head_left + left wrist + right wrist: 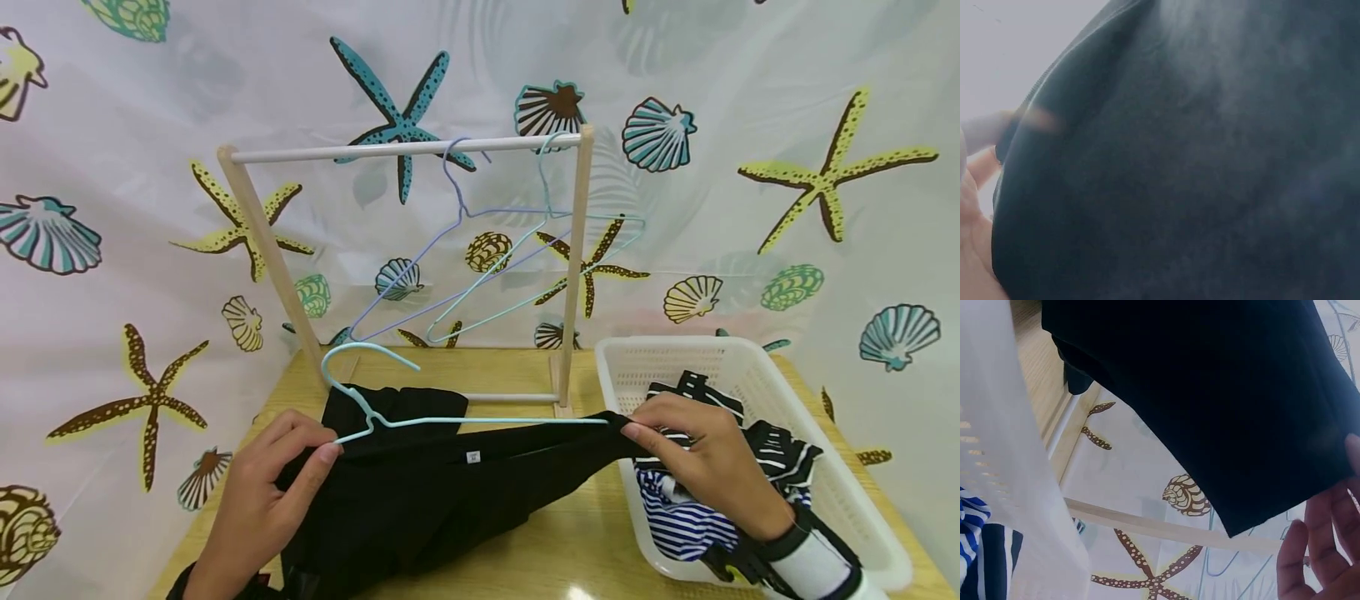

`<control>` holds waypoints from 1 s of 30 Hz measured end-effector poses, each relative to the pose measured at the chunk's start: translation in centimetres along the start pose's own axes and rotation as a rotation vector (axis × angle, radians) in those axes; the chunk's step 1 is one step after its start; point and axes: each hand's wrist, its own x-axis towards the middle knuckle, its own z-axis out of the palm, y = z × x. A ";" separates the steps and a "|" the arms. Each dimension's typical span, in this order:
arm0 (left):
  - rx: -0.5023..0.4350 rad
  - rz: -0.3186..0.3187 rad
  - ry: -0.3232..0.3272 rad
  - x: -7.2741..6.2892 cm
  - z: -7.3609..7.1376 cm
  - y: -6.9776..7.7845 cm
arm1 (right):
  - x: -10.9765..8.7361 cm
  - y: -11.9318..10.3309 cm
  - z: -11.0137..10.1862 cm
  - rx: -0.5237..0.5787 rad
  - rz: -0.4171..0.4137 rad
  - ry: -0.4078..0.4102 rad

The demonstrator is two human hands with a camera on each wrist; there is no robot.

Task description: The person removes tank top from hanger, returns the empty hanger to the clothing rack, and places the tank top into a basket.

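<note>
A black garment (420, 500) with a small white label (472, 457) is stretched between my two hands. A light turquoise clothes hanger (487, 420) runs along its opening, with its hook up. My left hand (273, 479) pinches the hanger's left arm together with the cloth edge. At the other side my right hand (705, 454) pinches the edge of the garment, where the hanger's right end goes under the cloth. Dark cloth (1179, 162) fills most of the left wrist view. In the right wrist view, my fingers (1325, 540) grip the edge of the cloth.
Behind the garment stands a wooden rack (573, 275) with a metal bar (337, 152). From the bar hang a purple hanger (420, 257) and a turquoise one (491, 271). To the right, a white basket (825, 467) holds striped clothes (686, 517). A patterned curtain (712, 50) backs the table.
</note>
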 end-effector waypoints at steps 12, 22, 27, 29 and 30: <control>-0.034 0.030 0.034 0.6 -0.2 0.9 | -0.1 -0.1 0.3 -0.029 0.065 -0.033; -0.072 0.086 0.052 0.9 0.8 0.9 | -0.8 -0.4 1.6 0.017 0.086 -0.087; -0.068 0.083 0.052 0.8 0.9 1.0 | -0.8 -0.8 2.4 -0.003 0.104 -0.154; -0.064 0.070 0.045 0.8 0.9 1.1 | -0.8 -1.1 2.6 0.010 0.122 -0.197; -0.060 0.070 0.046 0.8 0.9 1.1 | -0.8 -1.3 2.6 0.018 0.137 -0.223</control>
